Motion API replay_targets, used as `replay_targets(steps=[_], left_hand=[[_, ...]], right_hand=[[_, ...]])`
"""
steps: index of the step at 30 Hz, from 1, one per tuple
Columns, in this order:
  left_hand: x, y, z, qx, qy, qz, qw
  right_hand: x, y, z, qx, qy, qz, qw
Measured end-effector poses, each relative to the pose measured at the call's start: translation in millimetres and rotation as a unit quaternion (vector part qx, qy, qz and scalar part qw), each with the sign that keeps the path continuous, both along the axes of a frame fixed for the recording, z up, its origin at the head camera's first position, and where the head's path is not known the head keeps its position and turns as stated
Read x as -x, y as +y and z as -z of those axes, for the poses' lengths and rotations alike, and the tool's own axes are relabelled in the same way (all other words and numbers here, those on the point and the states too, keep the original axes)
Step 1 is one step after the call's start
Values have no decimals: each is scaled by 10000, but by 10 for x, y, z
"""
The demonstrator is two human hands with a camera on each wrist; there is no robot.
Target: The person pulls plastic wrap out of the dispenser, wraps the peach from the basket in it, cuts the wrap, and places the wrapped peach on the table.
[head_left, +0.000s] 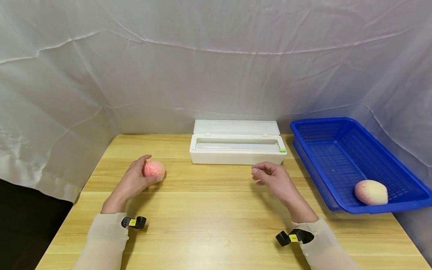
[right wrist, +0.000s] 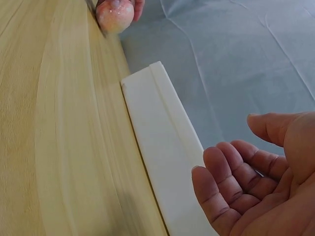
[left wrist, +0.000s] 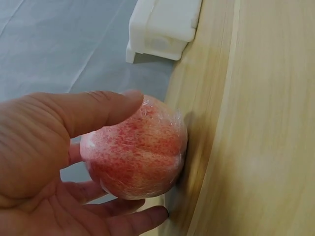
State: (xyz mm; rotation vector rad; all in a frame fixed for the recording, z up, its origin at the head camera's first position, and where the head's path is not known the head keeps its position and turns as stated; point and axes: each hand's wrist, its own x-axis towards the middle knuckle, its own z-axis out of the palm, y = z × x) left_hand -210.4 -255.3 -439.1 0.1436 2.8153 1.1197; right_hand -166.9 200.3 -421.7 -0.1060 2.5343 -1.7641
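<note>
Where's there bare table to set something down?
The widest bare patch of table lies between the left hand, holding the wrapped peach, and the right hand, in front of the white box. The blue basket is bare at its far end; a second peach lies at the near one. Crowded: the gap between box and basket.

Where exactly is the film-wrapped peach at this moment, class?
In the head view, the film-wrapped peach is on the left side, held in the person's left hand. It is left of the open white box and nearer the person.
</note>
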Motion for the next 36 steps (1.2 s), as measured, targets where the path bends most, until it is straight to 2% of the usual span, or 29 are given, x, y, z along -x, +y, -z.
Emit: replay_targets(steps=[3,6,9,11,14,16,18,20,22,24,25,27,29,34,36], left_hand=[[-29,6,-51,44,125,-107,9999],[-51,54,-165,87,361,-401,9985],[-37,165,-326,150,667,-684,9953],[-19,269,-434,258,865,-702,9934],[30,465,-557,481,1074,-491,9918],[83,623,-596,641,1192,-261,9904],[164,787,-594,852,1427,38,9861],[266,953,-558,1122,1803,416,9763],[372,1104,-505,1402,2153,786,9632],[474,1227,-445,1671,2414,1092,9497],[515,1276,-417,1769,2447,1183,9460],[588,1347,-369,1912,2384,1305,9432],[641,1391,-336,1990,2168,1334,9463],[719,1427,-298,2048,1442,1406,9579],[737,1435,-292,2115,1261,1459,9582]], right_hand=[[12,13,15,-16,42,37,10000],[44,71,38,-250,113,154,9995],[101,180,33,-846,315,304,9955],[156,259,1,-1381,564,397,9880],[255,367,-74,-2175,1084,567,9684],[329,423,-132,-2705,1412,664,9500],[396,461,-195,-3234,1664,693,9289],[461,485,-249,-3750,1855,624,9061],[524,502,-286,-4186,2031,525,8836],[585,517,-302,-4510,2149,417,8653],[611,527,-307,-4624,2193,377,8583],[659,545,-311,-4790,2217,279,8489],[696,561,-308,-4908,2100,162,8455],[765,584,-296,-5031,1465,-126,8516],[791,592,-289,-5019,1338,-221,8543]])
